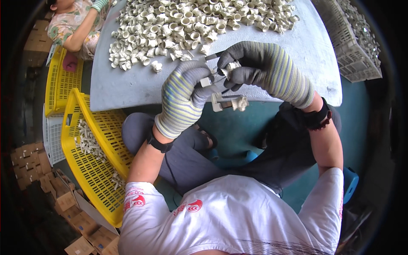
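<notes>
Both my hands wear grey gloves with yellow-striped backs and meet over the table's near edge. My left hand (182, 95) is closed around small light-coloured parts with dark prongs; a pale block (205, 82) shows at its fingertips. Between the thumb and fingers of my right hand (263, 70), a small cream cup-shaped piece (230, 69) with a ruffled rim is pinched against the dark prongs. Just below my fingers hangs a pale bracket (217, 102), with another cream ruffled piece (240, 103) at its end. My fingers partly hide how these parts join.
Many cream cup-shaped pieces (187, 25) are heaped across the far side of the pale table (127, 85). On the left, a yellow basket (91, 165) holds pale slender pieces. Far right stands a grey crate (357, 59) of parts. Another person (74, 25) sits at the far left.
</notes>
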A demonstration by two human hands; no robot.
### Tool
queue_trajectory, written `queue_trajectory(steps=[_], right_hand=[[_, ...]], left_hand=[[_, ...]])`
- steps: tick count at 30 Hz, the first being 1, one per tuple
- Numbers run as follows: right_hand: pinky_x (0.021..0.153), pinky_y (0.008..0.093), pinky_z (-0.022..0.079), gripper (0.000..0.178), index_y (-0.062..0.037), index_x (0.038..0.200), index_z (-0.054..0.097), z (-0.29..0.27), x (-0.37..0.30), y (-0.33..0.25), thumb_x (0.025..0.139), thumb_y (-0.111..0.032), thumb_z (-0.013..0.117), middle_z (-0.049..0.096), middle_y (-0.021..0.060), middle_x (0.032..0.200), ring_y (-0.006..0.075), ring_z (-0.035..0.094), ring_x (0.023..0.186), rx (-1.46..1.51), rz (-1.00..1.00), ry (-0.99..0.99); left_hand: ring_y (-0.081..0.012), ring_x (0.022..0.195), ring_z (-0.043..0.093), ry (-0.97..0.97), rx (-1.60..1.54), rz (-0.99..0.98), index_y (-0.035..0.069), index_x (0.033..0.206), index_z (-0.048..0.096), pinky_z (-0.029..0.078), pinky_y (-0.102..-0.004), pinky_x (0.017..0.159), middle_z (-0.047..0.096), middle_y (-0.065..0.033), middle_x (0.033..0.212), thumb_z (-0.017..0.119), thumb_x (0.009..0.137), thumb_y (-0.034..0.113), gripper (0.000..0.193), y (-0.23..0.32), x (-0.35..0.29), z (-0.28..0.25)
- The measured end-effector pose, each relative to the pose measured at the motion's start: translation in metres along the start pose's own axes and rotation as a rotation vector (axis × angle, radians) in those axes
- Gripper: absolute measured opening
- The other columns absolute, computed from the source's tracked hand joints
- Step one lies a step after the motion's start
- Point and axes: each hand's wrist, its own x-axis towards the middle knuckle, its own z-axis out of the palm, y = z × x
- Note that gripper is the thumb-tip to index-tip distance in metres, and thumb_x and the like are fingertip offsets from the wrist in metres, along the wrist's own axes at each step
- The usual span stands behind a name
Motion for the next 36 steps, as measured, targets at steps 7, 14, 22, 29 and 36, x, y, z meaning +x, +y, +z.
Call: queue_trajectory(steps=[7, 14, 22, 29, 36], right_hand=[[0.084, 0.0367, 0.058, 0.040, -0.0037, 0.125, 0.068, -0.005, -0.005, -0.017, 0.087, -0.003, 0.078, 0.075, 0.0109, 0.105, 0.0236, 0.073, 0.099, -0.482, -0.082, -0.028], [0.079, 0.0418, 0.055, 0.042, -0.0075, 0.114, 0.071, 0.001, -0.005, -0.009, 0.076, -0.016, 0.087, 0.071, 0.0134, 0.099, 0.0358, 0.069, 0.093, -0.797, -0.248, 0.025], [0.075, 0.0433, 0.051, 0.035, -0.0098, 0.103, 0.071, 0.017, -0.008, -0.005, 0.073, -0.015, 0.087, 0.068, 0.0086, 0.090, 0.0336, 0.065, 0.086, -0.865, -0.399, 0.228], [0.073, 0.0445, 0.054, 0.033, -0.0070, 0.107, 0.072, 0.018, -0.006, -0.008, 0.076, -0.008, 0.080, 0.070, 0.0152, 0.086, 0.0382, 0.068, 0.086, -0.825, -0.343, 0.220], [0.083, 0.0328, 0.057, 0.045, -0.0090, 0.122, 0.074, -0.017, -0.005, -0.009, 0.079, -0.004, 0.085, 0.077, 0.0057, 0.097, 0.0163, 0.071, 0.088, -0.541, -0.237, 0.067]], left_hand=[[-0.0321, 0.079, 0.067, -0.120, -0.137, -0.101, 0.004, 0.095, 0.069, 0.054, -0.0391, 0.069, 0.068, -0.0132, 0.094, 0.086, 0.085, 0.034, 0.036, 0.008, -0.003, 0.004], [-0.0295, 0.083, 0.068, -0.127, -0.127, -0.008, 0.003, 0.100, 0.069, 0.054, -0.0385, 0.073, 0.069, -0.0123, 0.096, 0.087, 0.083, 0.034, 0.040, 0.010, -0.002, 0.006], [-0.0283, 0.080, 0.067, 0.020, -0.151, 0.000, 0.002, 0.100, 0.068, 0.054, -0.0372, 0.074, 0.068, -0.0099, 0.093, 0.086, 0.085, 0.029, 0.035, 0.015, 0.001, 0.009], [-0.0277, 0.079, 0.066, -0.019, -0.194, -0.072, 0.003, 0.101, 0.069, 0.053, -0.0363, 0.072, 0.068, -0.0099, 0.090, 0.085, 0.086, 0.028, 0.034, 0.016, 0.001, 0.007], [-0.0290, 0.085, 0.067, -0.062, 0.145, 0.097, 0.009, 0.098, 0.074, 0.052, -0.0414, 0.075, 0.069, -0.0065, 0.098, 0.084, 0.083, 0.044, 0.039, 0.017, 0.007, 0.002]])
